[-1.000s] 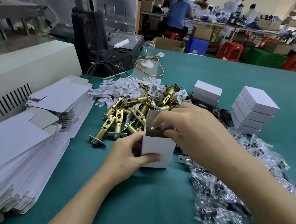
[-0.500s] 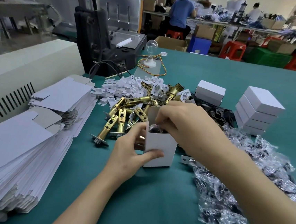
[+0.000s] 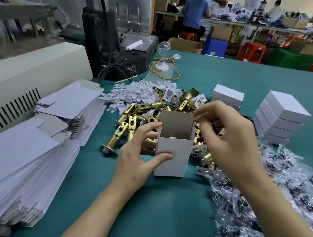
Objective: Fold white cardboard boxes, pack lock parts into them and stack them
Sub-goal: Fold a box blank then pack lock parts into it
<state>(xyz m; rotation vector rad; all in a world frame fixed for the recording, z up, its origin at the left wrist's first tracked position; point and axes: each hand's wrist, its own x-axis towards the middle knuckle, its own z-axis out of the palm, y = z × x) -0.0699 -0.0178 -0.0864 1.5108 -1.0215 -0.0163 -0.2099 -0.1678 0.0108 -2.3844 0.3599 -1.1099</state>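
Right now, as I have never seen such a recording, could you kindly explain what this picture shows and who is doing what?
No robot is at work: a person wears a camera on the head, so this single picture looks forward and down at their own two hands. The left hand grips an upright white box with its top open; something small lies inside. The right hand hovers beside the box's top, fingers bent; whether it holds anything I cannot tell. On the green table lie brass latches, flat box blanks, bagged parts and closed white boxes.
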